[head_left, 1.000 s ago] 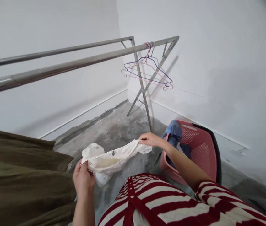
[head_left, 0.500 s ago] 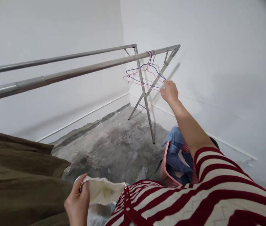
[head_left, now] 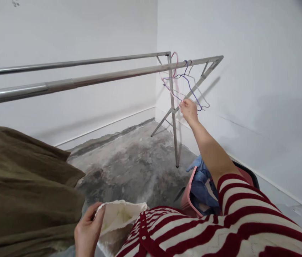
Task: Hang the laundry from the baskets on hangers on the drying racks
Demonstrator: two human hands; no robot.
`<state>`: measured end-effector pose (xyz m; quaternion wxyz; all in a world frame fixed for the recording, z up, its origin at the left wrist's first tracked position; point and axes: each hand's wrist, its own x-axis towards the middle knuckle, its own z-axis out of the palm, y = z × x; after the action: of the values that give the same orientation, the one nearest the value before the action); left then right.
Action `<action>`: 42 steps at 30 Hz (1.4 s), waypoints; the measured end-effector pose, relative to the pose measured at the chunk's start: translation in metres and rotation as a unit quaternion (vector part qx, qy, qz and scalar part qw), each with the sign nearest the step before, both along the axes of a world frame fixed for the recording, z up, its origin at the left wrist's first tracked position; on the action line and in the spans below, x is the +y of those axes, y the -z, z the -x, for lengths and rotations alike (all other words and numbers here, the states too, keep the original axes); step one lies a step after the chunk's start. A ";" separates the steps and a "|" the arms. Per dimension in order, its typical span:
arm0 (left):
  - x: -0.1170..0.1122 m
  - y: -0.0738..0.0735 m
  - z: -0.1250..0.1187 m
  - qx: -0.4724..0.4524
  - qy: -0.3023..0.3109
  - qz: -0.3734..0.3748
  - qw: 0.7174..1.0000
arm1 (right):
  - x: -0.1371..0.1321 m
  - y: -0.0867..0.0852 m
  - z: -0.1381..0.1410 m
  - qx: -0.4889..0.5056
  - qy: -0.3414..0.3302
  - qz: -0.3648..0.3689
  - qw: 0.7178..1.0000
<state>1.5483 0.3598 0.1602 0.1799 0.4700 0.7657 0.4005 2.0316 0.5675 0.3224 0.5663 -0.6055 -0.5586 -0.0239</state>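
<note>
My left hand [head_left: 87, 232] pinches a white lacy garment [head_left: 118, 218] low in front of me, just above my red-and-white striped top. My right hand [head_left: 189, 109] is stretched up to the far end of the metal drying rack [head_left: 102, 77] and is closed on a pink wire hanger [head_left: 175, 79], which tilts away from the rail. A purple hanger [head_left: 187, 79] and a grey one hang beside it on the rail.
An olive-green cloth [head_left: 19, 185] hangs over the rack at the left. A pink laundry basket [head_left: 190, 194] holding blue clothes [head_left: 203, 180] stands on the stained concrete floor [head_left: 129, 167] under my right arm. White walls meet in a corner behind the rack.
My right hand let go of the white garment, rose to the hangers and took hold of the pink one, swinging it leftward. My left hand sank lower with the garment.
</note>
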 end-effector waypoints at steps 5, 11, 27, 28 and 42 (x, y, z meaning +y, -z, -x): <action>0.003 -0.018 0.001 0.046 -0.057 -0.019 0.997 | -0.067 0.079 0.069 0.198 -0.061 -0.029 0.978; 0.026 -0.039 -0.006 0.089 -0.007 -0.126 0.988 | -0.129 0.127 0.113 0.303 -0.157 0.070 0.937; 0.049 -0.060 -0.050 0.224 0.145 -0.238 0.934 | -0.195 0.129 0.208 0.230 -0.420 0.266 0.837; 0.044 -0.055 -0.058 0.247 0.172 -0.240 0.923 | -0.191 0.132 0.217 0.236 -0.421 0.257 0.837; 0.021 -0.106 -0.050 0.452 0.431 -0.241 0.743 | -0.174 0.133 0.206 0.172 -0.469 0.230 0.835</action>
<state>1.5988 0.3803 0.2659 -0.1531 0.9036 0.3509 0.1923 1.8251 0.3936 0.1889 0.4408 -0.3777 -0.6590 0.4783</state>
